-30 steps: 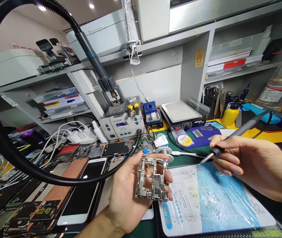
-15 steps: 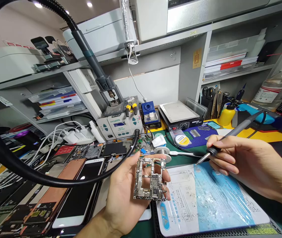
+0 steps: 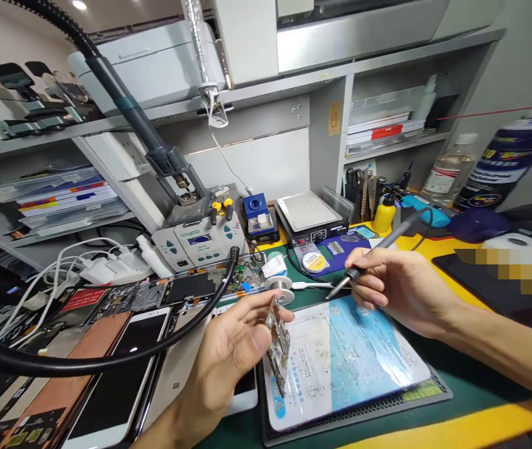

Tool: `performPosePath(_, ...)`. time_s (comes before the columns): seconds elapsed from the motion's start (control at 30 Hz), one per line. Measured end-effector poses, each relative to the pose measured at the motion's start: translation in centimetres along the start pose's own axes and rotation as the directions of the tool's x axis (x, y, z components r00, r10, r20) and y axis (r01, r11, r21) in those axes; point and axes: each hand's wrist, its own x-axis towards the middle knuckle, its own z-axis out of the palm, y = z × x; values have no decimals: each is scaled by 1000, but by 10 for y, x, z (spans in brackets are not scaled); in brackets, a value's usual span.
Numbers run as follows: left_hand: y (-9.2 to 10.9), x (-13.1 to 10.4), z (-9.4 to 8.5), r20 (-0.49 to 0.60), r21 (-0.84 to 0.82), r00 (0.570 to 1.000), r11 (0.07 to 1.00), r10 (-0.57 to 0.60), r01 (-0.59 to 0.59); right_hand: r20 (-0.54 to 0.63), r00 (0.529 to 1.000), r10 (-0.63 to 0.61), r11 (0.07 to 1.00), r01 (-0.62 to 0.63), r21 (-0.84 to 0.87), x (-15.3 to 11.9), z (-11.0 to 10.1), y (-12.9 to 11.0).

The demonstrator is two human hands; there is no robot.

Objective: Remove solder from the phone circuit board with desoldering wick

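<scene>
1. Head view: left hand (image 3: 228,352) is gripping a circuit board (image 3: 279,343), which is standing tilted nearly on edge at its fingers.
2. Right hand (image 3: 385,280) is grasping a soldering iron (image 3: 397,232), tip pointing down and leftward.
3. Blue-and-white pad (image 3: 354,365) is lying below right hand, solder spool (image 3: 280,290) sitting beyond left hand.

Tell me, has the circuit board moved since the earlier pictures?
Yes. The circuit board has turned from face-on to nearly edge-on, its middle slightly rightward against the pad's left edge.
</scene>
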Motion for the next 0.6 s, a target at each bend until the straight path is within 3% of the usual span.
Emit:
performPosePath(0.3,-13,7,-14,146,264,980,949,137,-172,92,996,5,1000,-5,-1,8,-10,5)
performPosePath(0.6,-31,5,-5,249,445,946,844,206,-300,123,992,5,1000,-4,-11,16,-15,7)
